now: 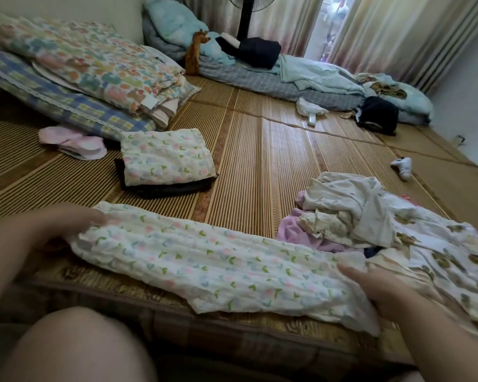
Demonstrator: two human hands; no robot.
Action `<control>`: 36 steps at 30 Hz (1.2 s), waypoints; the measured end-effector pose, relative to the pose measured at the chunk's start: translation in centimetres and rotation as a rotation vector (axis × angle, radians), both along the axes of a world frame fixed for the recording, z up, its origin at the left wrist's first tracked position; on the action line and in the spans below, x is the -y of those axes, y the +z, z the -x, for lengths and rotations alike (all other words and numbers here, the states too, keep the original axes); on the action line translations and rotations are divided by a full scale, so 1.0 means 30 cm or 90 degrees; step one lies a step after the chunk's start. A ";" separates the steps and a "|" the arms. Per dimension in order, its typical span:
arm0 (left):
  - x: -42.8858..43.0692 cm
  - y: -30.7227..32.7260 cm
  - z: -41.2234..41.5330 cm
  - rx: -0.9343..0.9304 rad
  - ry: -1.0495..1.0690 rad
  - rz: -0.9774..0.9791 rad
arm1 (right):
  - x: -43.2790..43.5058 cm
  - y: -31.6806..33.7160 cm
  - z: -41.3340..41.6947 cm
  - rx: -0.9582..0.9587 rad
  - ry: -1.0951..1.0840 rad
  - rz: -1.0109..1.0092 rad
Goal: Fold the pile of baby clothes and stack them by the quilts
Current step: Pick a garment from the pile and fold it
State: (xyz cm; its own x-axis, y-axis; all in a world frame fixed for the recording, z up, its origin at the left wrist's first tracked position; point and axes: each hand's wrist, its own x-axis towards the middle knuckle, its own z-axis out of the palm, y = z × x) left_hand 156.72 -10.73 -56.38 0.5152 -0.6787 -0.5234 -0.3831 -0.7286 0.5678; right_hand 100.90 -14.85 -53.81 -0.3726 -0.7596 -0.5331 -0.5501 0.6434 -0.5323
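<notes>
A long white cloth with a tulip print [218,260] lies folded into a strip across the near edge of the bamboo mat [260,150]. My left hand [75,224] grips its left end, fingers curled over the edge. My right hand [381,288] holds the right end, thumb on top. A pile of unfolded baby clothes [364,216] in white, cream and lilac sits just right of the strip. Further back, a folded tulip-print piece [166,158] rests on a dark folded garment, in front of the stacked quilts [80,73].
Pink pads [75,142] lie left of the folded stack. A white sock [403,166] lies at the right. Bedding, dark clothes [378,114], a toy giraffe [195,53] and a fan pole [246,17] are at the back. My knee [75,348] is below the mat edge.
</notes>
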 end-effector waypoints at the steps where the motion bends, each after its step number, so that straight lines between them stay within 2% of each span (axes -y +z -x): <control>1: 0.006 0.003 0.008 -0.015 -0.001 0.006 | -0.006 -0.009 -0.001 0.006 0.018 -0.014; 2: 0.002 0.019 0.023 -0.031 0.003 0.001 | -0.010 -0.015 0.000 -0.007 0.033 -0.009; 6: 0.012 0.030 0.045 0.040 -0.005 0.024 | -0.004 0.016 -0.015 -0.034 0.016 0.063; 10: 0.013 0.025 0.073 0.004 -0.028 0.069 | 0.005 0.146 -0.054 -0.151 0.102 0.157; 12: 0.008 0.022 0.091 -0.021 -0.035 0.085 | 0.000 0.229 -0.113 -0.084 0.137 0.164; 16: -0.005 0.034 0.113 -0.044 -0.034 0.108 | -0.009 0.298 -0.304 0.200 0.234 0.138; 17: -0.009 0.033 0.112 -0.051 -0.037 0.105 | -0.014 0.295 -0.358 0.278 0.251 0.113; 19: -0.022 0.036 0.112 -0.062 -0.038 0.103 | -0.022 0.262 -0.447 0.337 0.304 0.028; 22: -0.033 0.030 0.113 -0.070 -0.038 0.112 | -0.046 0.161 -0.543 0.302 0.362 -0.047; 24: -0.039 0.030 0.115 -0.064 -0.036 0.115 | -0.067 0.089 -0.579 0.203 0.414 -0.053; 25: -0.038 0.029 0.116 -0.062 -0.036 0.117 | -0.070 0.052 -0.573 0.152 0.431 -0.014; 27: -0.037 0.030 0.117 -0.056 -0.033 0.115 | -0.070 0.030 -0.554 0.155 0.362 0.072; 28: -0.037 0.031 0.118 -0.052 -0.032 0.114 | -0.068 0.031 -0.535 0.158 0.273 0.127; 30: -0.036 0.033 0.121 -0.048 -0.025 0.117 | -0.053 0.033 -0.485 0.033 0.131 0.225; 32: -0.034 0.035 0.123 -0.057 -0.022 0.118 | -0.051 0.029 -0.444 -0.054 0.122 0.159; 35: -0.035 0.041 0.128 -0.067 -0.029 0.117 | -0.065 0.026 -0.437 0.075 0.149 -0.037; 36: -0.035 0.044 0.133 -0.071 -0.026 0.118 | -0.065 0.028 -0.437 0.077 0.167 -0.053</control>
